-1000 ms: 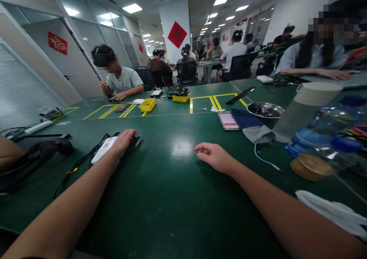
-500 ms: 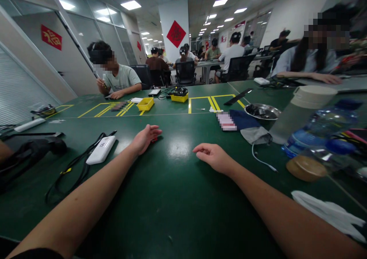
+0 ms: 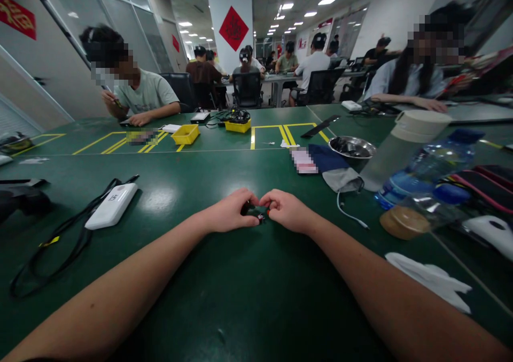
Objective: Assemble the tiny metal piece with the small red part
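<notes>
Just above the green table point(image 3: 224, 287), my two hands meet in the middle of the view. My left hand point(image 3: 230, 211) is curled, its thumb tip against a small dark object point(image 3: 261, 218) with red and light specks. Its exact kind is too small to make out. My right hand point(image 3: 290, 212) is closed, with bent index finger and thumb at the same spot. A tiny orange-red bit point(image 3: 268, 211) shows at its fingertips. Whether the two bits are one thing, I cannot tell.
A white power bank point(image 3: 112, 206) with black cables lies left. To the right are a phone point(image 3: 303, 160), a pouch point(image 3: 340, 177), a metal bowl point(image 3: 352, 147), bottles point(image 3: 428, 167) and white gloves point(image 3: 427, 279). Yellow trays point(image 3: 185, 134) stand farther back. Other people sit around.
My hands, apart before, have come together at the centre. The left moved right and its fingers curled round; the red bit went with it. The view has shifted slightly right and down.
</notes>
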{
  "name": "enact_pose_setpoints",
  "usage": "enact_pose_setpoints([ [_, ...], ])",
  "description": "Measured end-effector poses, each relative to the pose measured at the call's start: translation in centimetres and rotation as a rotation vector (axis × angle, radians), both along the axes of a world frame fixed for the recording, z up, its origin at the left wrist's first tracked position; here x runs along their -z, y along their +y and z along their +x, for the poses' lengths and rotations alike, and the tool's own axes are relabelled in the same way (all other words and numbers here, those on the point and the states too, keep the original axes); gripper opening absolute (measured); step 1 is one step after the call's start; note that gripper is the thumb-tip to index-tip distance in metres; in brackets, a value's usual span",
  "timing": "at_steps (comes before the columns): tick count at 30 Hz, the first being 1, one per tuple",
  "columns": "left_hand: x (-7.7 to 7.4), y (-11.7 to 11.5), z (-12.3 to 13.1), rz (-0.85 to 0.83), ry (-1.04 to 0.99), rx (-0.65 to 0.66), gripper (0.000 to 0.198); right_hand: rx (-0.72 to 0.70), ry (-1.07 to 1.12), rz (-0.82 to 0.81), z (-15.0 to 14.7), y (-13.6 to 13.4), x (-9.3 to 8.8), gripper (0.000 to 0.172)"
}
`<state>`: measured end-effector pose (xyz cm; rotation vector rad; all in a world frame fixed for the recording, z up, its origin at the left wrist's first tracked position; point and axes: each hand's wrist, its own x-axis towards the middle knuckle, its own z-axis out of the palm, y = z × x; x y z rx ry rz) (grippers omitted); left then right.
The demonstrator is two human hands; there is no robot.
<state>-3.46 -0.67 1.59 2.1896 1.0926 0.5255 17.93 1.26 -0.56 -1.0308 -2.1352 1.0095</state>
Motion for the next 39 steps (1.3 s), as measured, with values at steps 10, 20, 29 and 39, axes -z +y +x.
enact_pose_setpoints([
  [10, 1.4, 0.5, 0.2, 0.24, 0.1, -0.13, 0.015, 0.123, -0.052, 0.231, -0.4, -0.5, 0.6, 0.029],
  [20, 1.7, -0.4, 1.4, 0.297, 0.195, -0.122, 0.015, -0.03, -0.267, 0.295, -0.4, -0.4, 0.0, 0.015],
  [29, 1.6, -0.4, 1.2, -0.125, -0.313, -0.188, 0.022, 0.101, 0.204, -0.008, -0.2, -0.3, 0.2, 0.008],
  [39, 1.7, -0.5, 2.1, -0.427, -0.652, -0.271, 0.034, 0.131, 0.472, -0.483, 0.0, 0.0, -0.6, 0.012],
])
